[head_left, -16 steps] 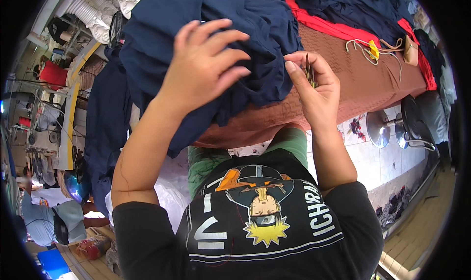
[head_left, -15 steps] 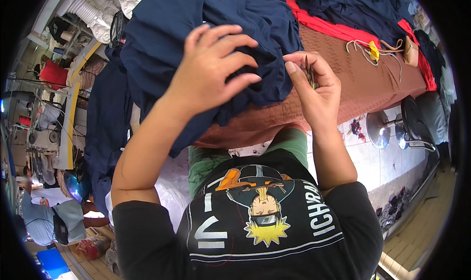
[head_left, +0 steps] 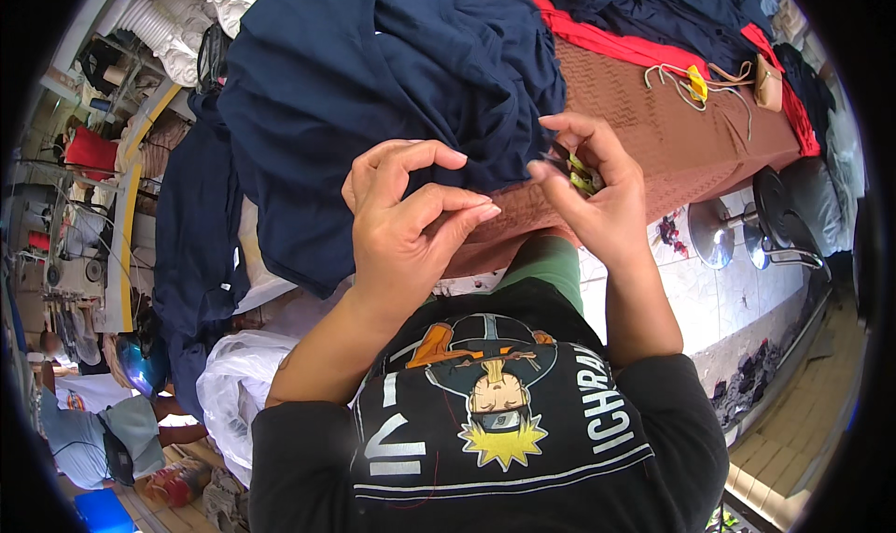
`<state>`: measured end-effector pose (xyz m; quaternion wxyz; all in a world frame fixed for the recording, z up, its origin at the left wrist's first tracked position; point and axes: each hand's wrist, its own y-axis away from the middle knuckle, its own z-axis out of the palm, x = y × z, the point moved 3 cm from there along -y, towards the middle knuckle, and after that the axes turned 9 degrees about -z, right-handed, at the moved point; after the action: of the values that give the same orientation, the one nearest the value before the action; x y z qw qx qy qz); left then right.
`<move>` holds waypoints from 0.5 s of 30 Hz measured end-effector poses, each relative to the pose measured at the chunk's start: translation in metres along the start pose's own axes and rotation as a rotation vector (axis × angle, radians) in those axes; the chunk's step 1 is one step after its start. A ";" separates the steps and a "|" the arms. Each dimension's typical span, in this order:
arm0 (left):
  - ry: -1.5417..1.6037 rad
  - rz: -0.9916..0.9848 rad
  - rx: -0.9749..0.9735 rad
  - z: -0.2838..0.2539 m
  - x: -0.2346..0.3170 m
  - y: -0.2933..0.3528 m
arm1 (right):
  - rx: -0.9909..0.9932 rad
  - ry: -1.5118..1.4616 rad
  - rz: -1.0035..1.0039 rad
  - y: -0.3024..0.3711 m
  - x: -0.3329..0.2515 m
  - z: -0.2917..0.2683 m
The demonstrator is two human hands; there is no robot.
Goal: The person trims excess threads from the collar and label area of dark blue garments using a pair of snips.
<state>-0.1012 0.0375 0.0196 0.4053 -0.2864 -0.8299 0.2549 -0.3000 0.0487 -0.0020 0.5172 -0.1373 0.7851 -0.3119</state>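
Navy blue garments (head_left: 308,94) lie heaped on a brown-covered table in front of me. My left hand (head_left: 401,206) hovers over the near edge of the heap. Its thumb meets a fingertip in a pinch, and the other fingers curl loosely; anything thin between the tips is too small to make out. To its right, my right hand (head_left: 602,192) holds thread snips (head_left: 581,172) with dark blades and yellow-green parts, partly hidden in the palm. The blades point left, toward the garments. Thumb and index finger of that hand are spread apart around the snips.
Brown cloth (head_left: 644,132) covers the table. At the far right lie more navy garments, a red strip (head_left: 607,38) and cords with a yellow piece (head_left: 696,83). A fan (head_left: 737,220) stands right; a white plastic bag (head_left: 233,384) sits left. Another person (head_left: 93,430) is at lower left.
My left hand has come down and nearer to me from over the garments, its spread fingers drawing into a pinch. The snips in my right hand have tilted from upright toward the left.
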 end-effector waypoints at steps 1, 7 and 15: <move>0.022 -0.008 -0.016 -0.005 0.001 0.001 | -0.028 0.026 -0.022 0.001 -0.005 0.001; 0.032 0.039 -0.242 -0.055 -0.002 -0.015 | 0.034 0.000 0.017 0.005 0.004 -0.001; -0.101 0.257 -0.144 -0.050 -0.008 -0.092 | 0.124 -0.088 0.124 -0.029 0.011 0.015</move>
<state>-0.0807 -0.0236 0.1032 0.3054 -0.4052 -0.8220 0.2588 -0.2942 0.0148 0.0041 0.5771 -0.0695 0.7478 -0.3209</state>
